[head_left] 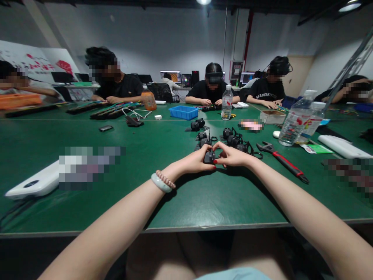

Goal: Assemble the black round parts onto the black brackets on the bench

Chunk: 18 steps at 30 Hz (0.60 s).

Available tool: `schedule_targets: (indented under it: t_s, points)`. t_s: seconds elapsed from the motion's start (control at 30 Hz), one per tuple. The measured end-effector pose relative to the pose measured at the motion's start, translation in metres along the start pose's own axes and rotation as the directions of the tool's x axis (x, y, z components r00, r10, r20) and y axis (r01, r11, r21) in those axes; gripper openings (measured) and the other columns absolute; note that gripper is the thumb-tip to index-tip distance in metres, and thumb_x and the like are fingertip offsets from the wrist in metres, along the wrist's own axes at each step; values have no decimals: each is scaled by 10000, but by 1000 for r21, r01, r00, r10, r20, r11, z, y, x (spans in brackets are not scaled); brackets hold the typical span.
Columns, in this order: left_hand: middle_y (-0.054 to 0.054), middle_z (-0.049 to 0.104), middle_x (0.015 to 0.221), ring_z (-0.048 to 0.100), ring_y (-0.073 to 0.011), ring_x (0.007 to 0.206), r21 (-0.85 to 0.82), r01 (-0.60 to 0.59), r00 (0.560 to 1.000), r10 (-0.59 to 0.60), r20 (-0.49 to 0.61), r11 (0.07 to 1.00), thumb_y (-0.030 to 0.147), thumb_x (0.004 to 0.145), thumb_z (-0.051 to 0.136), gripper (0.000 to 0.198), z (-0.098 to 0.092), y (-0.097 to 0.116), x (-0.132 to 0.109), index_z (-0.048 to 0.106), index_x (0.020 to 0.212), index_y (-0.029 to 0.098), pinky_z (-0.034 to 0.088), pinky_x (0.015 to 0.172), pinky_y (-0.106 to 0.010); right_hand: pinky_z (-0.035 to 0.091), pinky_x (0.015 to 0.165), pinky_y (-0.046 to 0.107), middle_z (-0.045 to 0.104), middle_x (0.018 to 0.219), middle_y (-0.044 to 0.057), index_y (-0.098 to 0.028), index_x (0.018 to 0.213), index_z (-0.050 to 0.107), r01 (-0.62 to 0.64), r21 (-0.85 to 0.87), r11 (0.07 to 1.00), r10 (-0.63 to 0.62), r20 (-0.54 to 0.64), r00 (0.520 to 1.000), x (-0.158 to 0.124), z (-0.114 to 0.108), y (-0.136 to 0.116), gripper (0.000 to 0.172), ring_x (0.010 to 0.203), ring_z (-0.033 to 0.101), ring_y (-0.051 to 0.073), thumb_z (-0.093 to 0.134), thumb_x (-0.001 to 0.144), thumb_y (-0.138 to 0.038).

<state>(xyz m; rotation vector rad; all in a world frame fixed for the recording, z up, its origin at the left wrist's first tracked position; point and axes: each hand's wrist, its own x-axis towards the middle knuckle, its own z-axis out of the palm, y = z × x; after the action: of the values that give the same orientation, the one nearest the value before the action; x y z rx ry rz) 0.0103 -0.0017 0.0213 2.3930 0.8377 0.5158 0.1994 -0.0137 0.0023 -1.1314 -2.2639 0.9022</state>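
Note:
Both my hands meet over the green table point(180, 206). My left hand point(198, 160) is closed around a small black plastic part point(209, 157), thumb on the near side and fingers on the far side. From the right, my right hand point(231, 155) pinches at the same part, its fingertips touching it and nearly meeting my left fingers. The part's exact kind is too small to make out. Just beyond my hands lie several similar black round-bodied pieces point(233, 139), some with ring-shaped loops. Another black piece point(197, 124) sits farther back.
An adjustable wrench point(284, 161) with red-and-black handle lies right of my hands, near water bottles point(297, 118). A blue tray point(183, 112) and an upright bottle point(227, 103) stand farther back. At left is a white device point(35, 181). Several people work across the table.

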Motion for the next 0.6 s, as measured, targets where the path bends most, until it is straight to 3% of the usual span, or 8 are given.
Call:
schedule_targets:
  t_s: [0.6]
  points:
    - [-47,510,850,502,-171,722,62,-8,1000,7,2,998,399,588,579,588,0,-1,0,358,1077,159,375,612,-258,347,471,200,497,534,-49,-180,1019,340,-37,9,999,37,-9,999,-1,0,-2,402,461,469,88,428,732,-448]
